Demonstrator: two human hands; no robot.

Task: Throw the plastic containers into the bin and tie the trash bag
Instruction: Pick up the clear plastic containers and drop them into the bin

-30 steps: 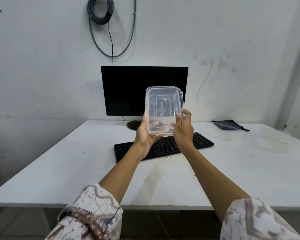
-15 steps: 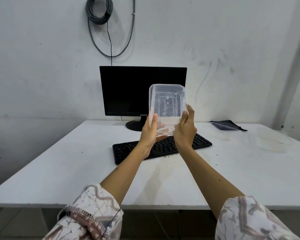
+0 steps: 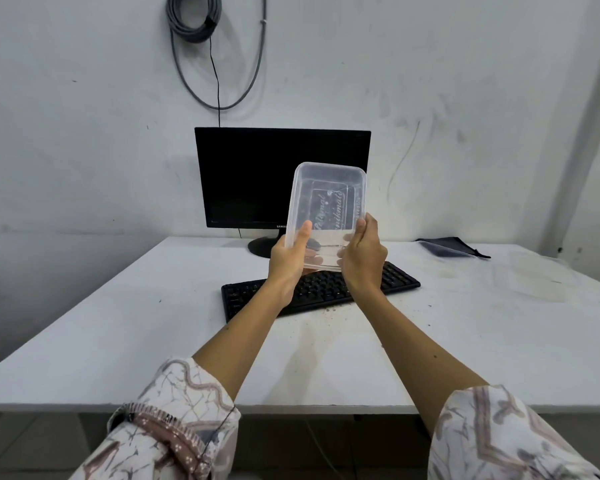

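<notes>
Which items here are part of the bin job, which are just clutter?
Job: clear plastic container, gripped by left hand and right hand. No bin or trash bag in view.

Lying about: monitor, keyboard, dark pouch, coiled cable, table.

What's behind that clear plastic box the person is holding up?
Behind the clear box, held by the left hand and right hand, stands a dark monitor. Its stand is partly hidden by the hands.
</notes>
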